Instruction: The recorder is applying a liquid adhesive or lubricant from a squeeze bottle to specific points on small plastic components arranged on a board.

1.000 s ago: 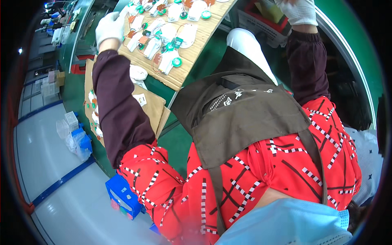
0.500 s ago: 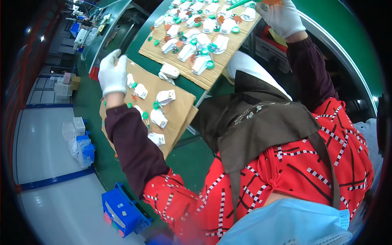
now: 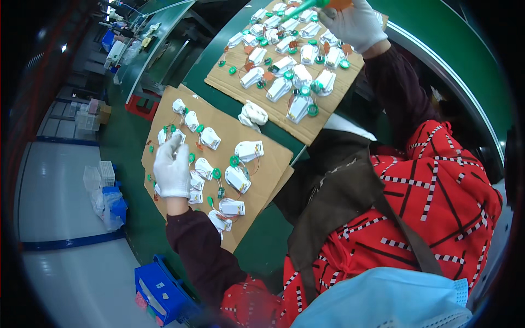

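Gloved hands sorting small white parts with green rings on two cardboard sheets

Left hand point(image 3: 171, 170) lies fingers down on the near cardboard sheet point(image 3: 268, 158), touching a white part point(image 3: 178, 136) at its fingertips; cannot tell if it pinches it. Right hand point(image 3: 355, 23) is closed round a green tool point(image 3: 299, 10) above the far cardboard sheet point(image 3: 229, 82), which is crowded with the same parts. A crumpled white glove point(image 3: 252, 115) sits between the sheets, blue bin point(image 3: 161, 292) near the left elbow. Best to pin the part flat, keep its thin wire clear, take one piece at a time, not nudging neighbours
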A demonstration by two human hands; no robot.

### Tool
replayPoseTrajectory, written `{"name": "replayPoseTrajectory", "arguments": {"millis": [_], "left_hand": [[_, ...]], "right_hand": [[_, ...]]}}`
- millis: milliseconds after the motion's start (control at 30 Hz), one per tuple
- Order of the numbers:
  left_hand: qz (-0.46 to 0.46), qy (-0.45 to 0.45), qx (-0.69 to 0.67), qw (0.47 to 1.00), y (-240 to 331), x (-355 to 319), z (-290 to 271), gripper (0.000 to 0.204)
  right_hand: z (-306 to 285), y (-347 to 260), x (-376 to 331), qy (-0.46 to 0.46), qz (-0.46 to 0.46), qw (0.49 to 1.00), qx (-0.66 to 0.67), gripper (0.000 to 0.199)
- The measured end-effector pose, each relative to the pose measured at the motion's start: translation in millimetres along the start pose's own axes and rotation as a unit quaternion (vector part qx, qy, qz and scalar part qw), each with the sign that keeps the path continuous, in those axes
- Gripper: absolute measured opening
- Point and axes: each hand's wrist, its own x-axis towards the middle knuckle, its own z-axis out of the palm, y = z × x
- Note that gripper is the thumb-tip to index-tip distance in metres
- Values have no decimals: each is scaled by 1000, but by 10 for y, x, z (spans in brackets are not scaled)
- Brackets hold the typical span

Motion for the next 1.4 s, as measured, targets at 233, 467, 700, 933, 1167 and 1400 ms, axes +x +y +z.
{"name": "replayPoseTrajectory", "arguments": {"millis": [233,467,700,933,1167,1400], "left_hand": [[-3,-41,56,998,137,549,505,31],[105,-128,218,962,52,1704,1104,28],[69,-178,340,921,62,2144,1821,26],[-3,-193,309,931,77,2238,2086,39],[59,-243,304,919,262,2013,2053,33],[-12,-160,183,970,121,1940,1934,22]], "right_hand": [[-710,-491,-22,14,48,999,11,36],[-785,-346,-834,106,-8,990,88,36],[-910,-584,-1162,126,-81,988,45,42],[-794,-558,-1164,175,-85,981,22,42],[-794,-649,-1082,167,-73,983,8,40],[-255,-199,-434,117,1,993,-22,28]]}}
